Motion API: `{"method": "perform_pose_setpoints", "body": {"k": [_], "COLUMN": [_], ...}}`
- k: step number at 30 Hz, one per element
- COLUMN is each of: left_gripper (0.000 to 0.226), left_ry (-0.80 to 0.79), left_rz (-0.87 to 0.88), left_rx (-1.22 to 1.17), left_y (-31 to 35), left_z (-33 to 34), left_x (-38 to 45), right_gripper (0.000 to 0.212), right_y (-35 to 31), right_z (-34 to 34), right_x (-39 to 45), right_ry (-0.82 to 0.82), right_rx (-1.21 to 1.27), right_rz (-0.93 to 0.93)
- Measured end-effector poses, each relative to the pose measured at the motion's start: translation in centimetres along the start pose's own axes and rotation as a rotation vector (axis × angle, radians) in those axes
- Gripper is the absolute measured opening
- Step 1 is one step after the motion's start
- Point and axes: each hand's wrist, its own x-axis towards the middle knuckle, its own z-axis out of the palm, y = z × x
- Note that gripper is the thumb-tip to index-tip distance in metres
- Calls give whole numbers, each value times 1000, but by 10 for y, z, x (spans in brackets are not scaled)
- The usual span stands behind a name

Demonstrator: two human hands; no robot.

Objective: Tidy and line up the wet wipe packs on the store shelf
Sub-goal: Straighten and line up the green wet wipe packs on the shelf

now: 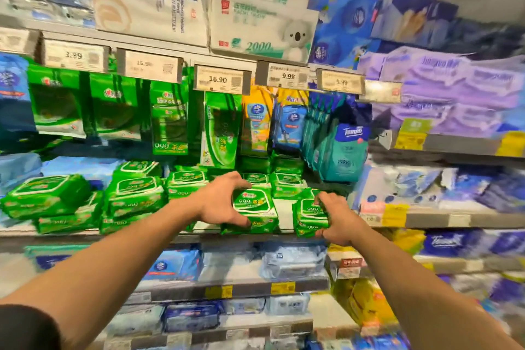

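Observation:
Green wet wipe packs lie in stacks along the middle shelf [281, 212]. My left hand [220, 202] clamps a stack of green packs [254, 209] at the shelf's front, thumb below and fingers on top. To its right, my right hand [336, 216] grips a smaller stack of green packs [308, 214] from its right side. A bare white strip of shelf separates the two stacks. More green packs sit behind them [287, 183] and further left [136, 196], some of them tilted [47, 194].
Green, orange and blue pouches [218, 133] hang from hooks above the shelf, under price tags [220, 79]. Boxed tissue [261, 23] fills the top shelf. Blue wipe packs [292, 263] lie on the shelves below. Purple tissue packs [460, 88] fill the bay to the right.

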Motion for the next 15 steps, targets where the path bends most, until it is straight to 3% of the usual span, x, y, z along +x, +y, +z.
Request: {"method": "perform_pose_setpoints", "body": {"k": [9, 15], "left_gripper": [83, 72], "left_ry": [46, 153], "left_rz": [-108, -107], "left_rx": [39, 262], "left_y": [21, 7], "left_z": [38, 40], "left_x": [66, 110], "right_gripper": [75, 77], "right_y": [37, 26], "right_z": [20, 37], "right_x": [40, 62], "right_ry": [51, 68], "right_rx": [-58, -106], "right_rz": [-90, -94]}}
